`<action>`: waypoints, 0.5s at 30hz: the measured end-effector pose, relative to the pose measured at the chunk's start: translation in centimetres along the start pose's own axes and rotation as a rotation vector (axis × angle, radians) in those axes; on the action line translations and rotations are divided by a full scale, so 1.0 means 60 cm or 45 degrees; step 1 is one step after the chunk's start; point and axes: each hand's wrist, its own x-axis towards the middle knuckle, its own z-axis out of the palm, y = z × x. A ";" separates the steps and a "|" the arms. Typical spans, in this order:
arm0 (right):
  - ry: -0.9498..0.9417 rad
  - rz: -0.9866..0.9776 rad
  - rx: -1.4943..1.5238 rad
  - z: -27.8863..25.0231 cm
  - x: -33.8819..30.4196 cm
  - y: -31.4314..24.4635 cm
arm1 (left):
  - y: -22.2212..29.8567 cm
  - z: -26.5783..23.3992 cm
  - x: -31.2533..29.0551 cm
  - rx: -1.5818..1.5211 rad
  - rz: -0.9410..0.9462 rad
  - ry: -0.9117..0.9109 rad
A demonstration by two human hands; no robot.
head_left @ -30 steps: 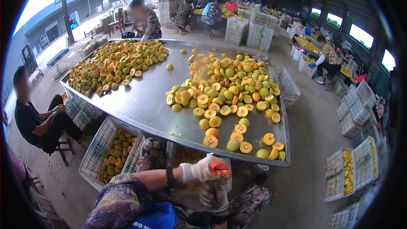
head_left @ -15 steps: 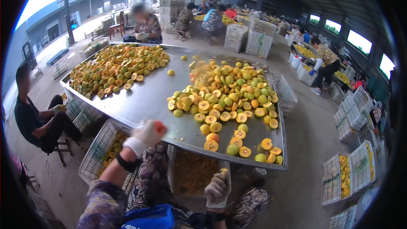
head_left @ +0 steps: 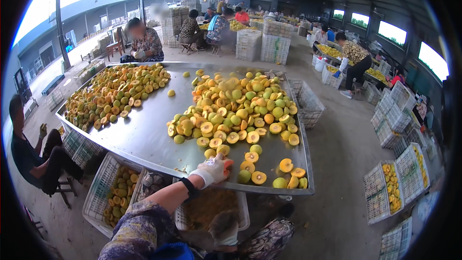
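My left hand (head_left: 214, 169), in a white glove with a dark band at the wrist, reaches over the near edge of the metal table (head_left: 151, 147). Its fingers look curled in beside halved yellow fruit, peach-like (head_left: 248, 166). Something orange-red shows at the fingertips; whether it is fruit or part of the glove is unclear. Low over a crate (head_left: 244, 209) of brownish scraps, my right hand (head_left: 224, 228) is gloved and blurred, its fingers not readable. A large heap of fruit halves (head_left: 240, 110) lies beyond my left hand, and a second heap (head_left: 115, 94) spreads at far left.
A white crate (head_left: 91, 202) of fruit stands left of my knees. One person (head_left: 36, 154) sits at the left, another (head_left: 144, 43) across the table. Stacked crates (head_left: 385, 178) line the right side. More workers and crates fill the background.
My left hand has moved right along the table's near edge to the fruit. My right hand has dropped lower and left; the small yellowish tip above its fingers no longer shows. The view has shifted right.
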 end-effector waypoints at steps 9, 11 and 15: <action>0.161 0.230 -0.524 -0.086 -0.026 -0.016 | -0.002 0.041 -0.014 -0.236 0.039 0.366; 0.499 -0.785 -2.805 -0.234 -0.008 -0.082 | 0.029 0.045 0.002 -0.261 0.038 0.340; 0.430 -1.003 -2.979 -0.003 -0.024 0.003 | 0.001 0.027 -0.011 -0.237 -0.153 0.286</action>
